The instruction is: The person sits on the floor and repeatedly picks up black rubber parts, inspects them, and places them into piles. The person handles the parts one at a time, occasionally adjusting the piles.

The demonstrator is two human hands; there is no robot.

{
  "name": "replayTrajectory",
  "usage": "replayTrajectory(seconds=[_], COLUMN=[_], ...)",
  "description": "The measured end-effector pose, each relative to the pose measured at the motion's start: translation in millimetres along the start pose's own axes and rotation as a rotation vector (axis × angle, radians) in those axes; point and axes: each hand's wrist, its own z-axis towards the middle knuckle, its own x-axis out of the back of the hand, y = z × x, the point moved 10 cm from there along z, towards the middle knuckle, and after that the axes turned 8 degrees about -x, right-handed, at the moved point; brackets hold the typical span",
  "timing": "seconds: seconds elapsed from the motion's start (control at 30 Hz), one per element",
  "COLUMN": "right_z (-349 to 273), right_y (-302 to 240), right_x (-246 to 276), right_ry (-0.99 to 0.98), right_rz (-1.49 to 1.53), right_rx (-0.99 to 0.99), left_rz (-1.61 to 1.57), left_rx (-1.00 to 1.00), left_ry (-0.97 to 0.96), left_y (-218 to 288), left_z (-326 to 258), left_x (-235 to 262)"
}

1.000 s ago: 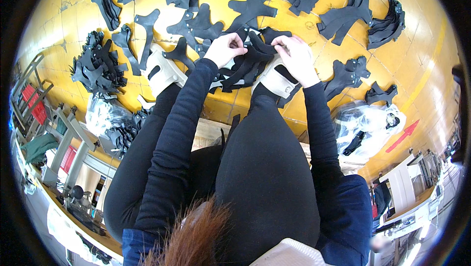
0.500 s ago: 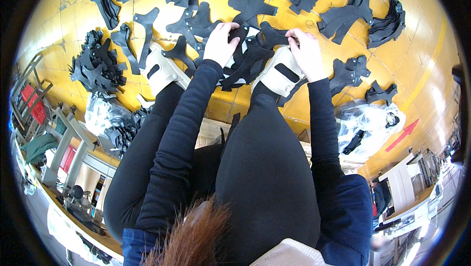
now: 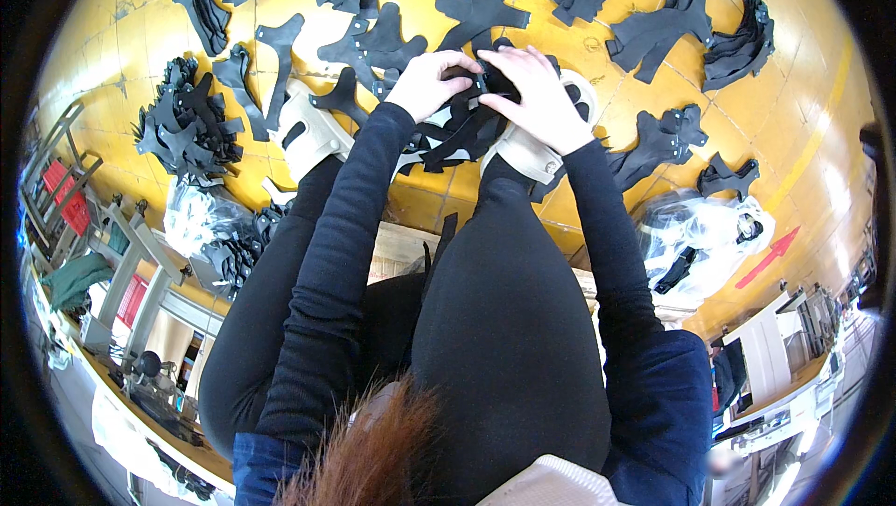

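My left hand [image 3: 429,86] has its thumb and fingertips closed on a dark cut piece of sheet material [image 3: 497,84]. From the other side my right hand [image 3: 539,100] grips the same dark bundle, its thumb below and fingers above; how many layers are in it I cannot tell. Both hands nearly meet above the floor between my two beige shoes. Under them lie more black cut pieces [image 3: 457,137], with bits of white showing among them. Left of my hands, branched black pieces [image 3: 387,39] overlap on the floor.
Black pieces lie in stacks across the yellow tiled floor [image 3: 579,49]. A heaped pile [image 3: 187,123] and a clear plastic bag [image 3: 201,217] are at left; another plastic bag [image 3: 695,235] is at right. My beige shoes [image 3: 313,133] stand close by.
My right hand has moved left from beside my right shoe to meet my left hand, bringing a black piece with it. The left hand has shifted slightly right.
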Motion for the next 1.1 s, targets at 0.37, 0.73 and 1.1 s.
replayTrajectory(seconds=[0.37,0.73,1.1], right_z=[-29,-39,-29], right_y=[-15,-13,2], right_x=[-28,-28,-32], right_ry=[-0.306,-0.322,-0.113], right_rz=[-0.101,-0.043,-0.180], right_rx=[0.112,0.012,-0.146], left_rz=[0.340,0.751,0.850], left_rx=[0.050,-0.080,-0.124], left_ry=[0.121,0.053,0.077], left_y=[-19,-9,4], left_z=[-3,-9,-26], left_x=[42,4,11])
